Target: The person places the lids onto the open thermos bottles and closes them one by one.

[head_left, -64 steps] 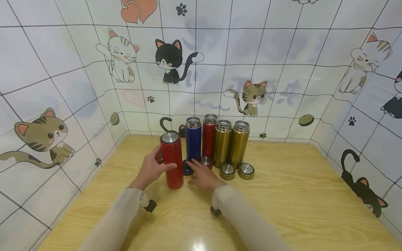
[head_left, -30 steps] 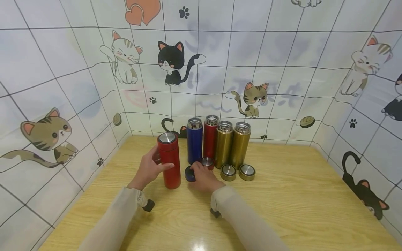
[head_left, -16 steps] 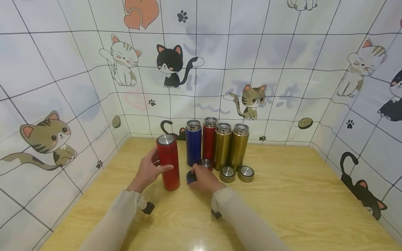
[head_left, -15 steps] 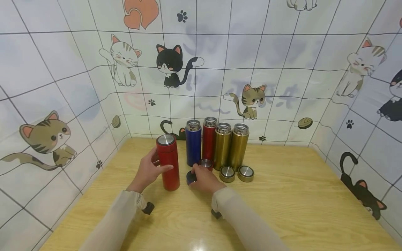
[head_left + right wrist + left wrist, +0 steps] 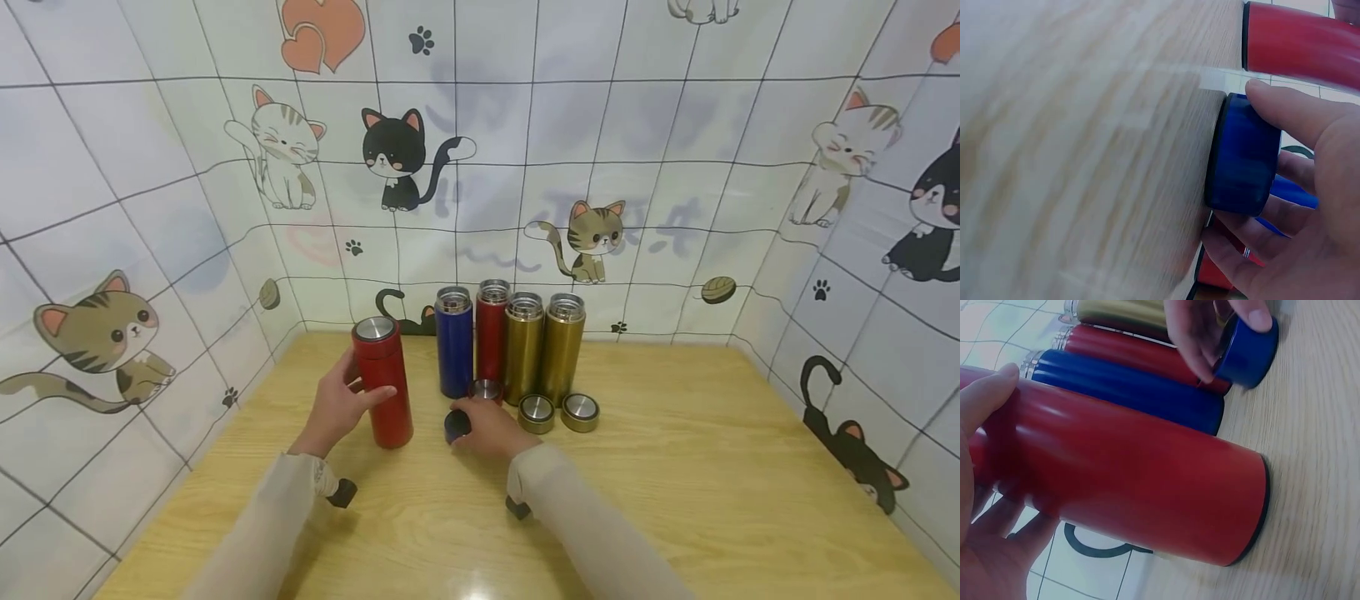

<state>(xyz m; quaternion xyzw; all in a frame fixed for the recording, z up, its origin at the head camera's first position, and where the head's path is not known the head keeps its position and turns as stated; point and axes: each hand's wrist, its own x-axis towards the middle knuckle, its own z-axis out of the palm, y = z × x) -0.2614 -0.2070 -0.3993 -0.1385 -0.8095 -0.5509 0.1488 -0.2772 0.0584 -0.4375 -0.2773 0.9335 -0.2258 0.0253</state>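
Observation:
My left hand (image 5: 335,410) grips a red thermos bottle (image 5: 384,392), which stands upright with its steel-topped lid on. In the left wrist view, thumb and fingers wrap round the upper part of this bottle (image 5: 1141,469). My right hand (image 5: 493,429) pinches a blue bottle lid (image 5: 455,427) just right of the red bottle. The right wrist view shows the thumb on one side of the blue lid (image 5: 1244,159), with fingers round its other side and its rim close by the wood. Behind the lid stands a lidless blue bottle (image 5: 454,346).
Lidless bottles stand in a row at the back: a red one (image 5: 492,333), a gold one (image 5: 523,350) and another gold one (image 5: 562,350). In front lie a red lid (image 5: 486,390) and two gold lids (image 5: 536,413). Cat-printed walls (image 5: 660,125) enclose the wooden table (image 5: 712,467).
The left hand has shifted the red bottle a little left. My right hand has closed on the blue lid and drawn it toward me, away from the blue bottle's base.

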